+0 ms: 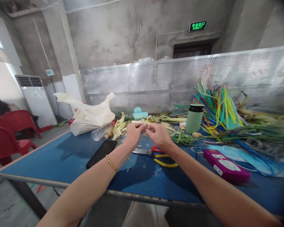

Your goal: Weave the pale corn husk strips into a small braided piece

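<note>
Over the middle of the blue table, my left hand [135,134] and my right hand [158,135] meet at the fingertips, both pinched closed. What lies between them is too small and hidden to name; pale husk strips show just behind. Below my hands are scissors or pliers with red handles [155,149] and metal blades, plus a yellow curved handle [165,162]. A black phone [101,153] lies left of them, close to my left forearm. Behind my hands spreads a heap of pale and green corn husks [120,127].
A white plastic bag [92,115] and a clear bottle [100,132] stand on the left. To the right are a green tumbler [194,119], colourful strips [223,110], a purple box [226,165] and blue face masks [236,155]. A perforated metal panel [137,85] rises behind the table.
</note>
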Available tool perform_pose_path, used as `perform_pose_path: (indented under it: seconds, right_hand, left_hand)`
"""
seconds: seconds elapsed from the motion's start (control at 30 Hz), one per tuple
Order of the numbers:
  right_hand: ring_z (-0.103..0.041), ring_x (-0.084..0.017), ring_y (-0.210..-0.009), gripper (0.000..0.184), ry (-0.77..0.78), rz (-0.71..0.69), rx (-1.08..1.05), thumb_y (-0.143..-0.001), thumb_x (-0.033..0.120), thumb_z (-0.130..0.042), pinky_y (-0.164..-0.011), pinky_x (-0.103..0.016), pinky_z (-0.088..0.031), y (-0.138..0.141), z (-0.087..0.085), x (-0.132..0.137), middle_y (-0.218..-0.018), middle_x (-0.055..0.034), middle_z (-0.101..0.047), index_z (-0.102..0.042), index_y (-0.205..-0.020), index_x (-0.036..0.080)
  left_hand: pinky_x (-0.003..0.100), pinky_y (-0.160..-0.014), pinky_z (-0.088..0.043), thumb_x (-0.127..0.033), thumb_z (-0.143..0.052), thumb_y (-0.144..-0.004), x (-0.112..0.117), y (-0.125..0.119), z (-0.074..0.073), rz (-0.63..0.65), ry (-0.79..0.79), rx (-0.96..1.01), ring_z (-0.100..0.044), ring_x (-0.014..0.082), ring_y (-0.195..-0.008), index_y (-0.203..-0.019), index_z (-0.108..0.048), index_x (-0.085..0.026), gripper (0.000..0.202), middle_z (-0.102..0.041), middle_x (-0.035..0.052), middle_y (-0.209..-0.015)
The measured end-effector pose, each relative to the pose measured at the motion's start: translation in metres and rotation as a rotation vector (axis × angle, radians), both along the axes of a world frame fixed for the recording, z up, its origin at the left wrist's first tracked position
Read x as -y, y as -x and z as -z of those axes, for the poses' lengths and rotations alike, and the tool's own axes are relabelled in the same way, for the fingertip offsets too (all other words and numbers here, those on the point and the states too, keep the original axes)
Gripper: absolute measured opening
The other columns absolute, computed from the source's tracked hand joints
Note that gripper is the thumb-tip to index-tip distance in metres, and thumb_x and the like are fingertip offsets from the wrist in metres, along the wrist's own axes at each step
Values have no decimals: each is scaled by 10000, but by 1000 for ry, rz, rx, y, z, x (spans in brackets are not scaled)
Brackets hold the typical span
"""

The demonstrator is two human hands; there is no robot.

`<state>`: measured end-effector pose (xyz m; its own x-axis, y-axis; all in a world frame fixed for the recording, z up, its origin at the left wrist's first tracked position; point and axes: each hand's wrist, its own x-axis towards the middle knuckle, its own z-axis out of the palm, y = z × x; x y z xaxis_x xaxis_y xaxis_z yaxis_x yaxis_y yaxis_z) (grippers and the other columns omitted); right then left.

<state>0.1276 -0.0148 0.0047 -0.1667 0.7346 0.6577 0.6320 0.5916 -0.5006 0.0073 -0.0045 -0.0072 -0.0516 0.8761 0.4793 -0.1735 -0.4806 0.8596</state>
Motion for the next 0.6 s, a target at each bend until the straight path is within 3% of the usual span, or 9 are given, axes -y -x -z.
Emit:
perform_pose_path:
  seconds: [0.23, 0.6]
  right_hand:
    - [-396, -102, -488, 188, -16, 24, 37, -732, 248, -517, -513, -238, -274, 3, 0, 3, -488, 22, -473, -515, -558, 176]
    - [-382, -101, -487, 192, -12, 21, 10, -712, 244, -508, -521, -241, -273, 6, 1, 5, -488, 25, -449, -453, -537, 188]
  left_hand:
    - [225, -502, -266, -355, -739, -582, 2, 0, -2, -28, 3, 16, -346, 71, -508, -546, -662, -116, 253, -514, -11, -488]
    - [251, -565, -355, -303, -705, -605, 0, -1, 2, -69, 12, -7, -476, 122, -582, -602, -696, -112, 192, -622, 36, -596]
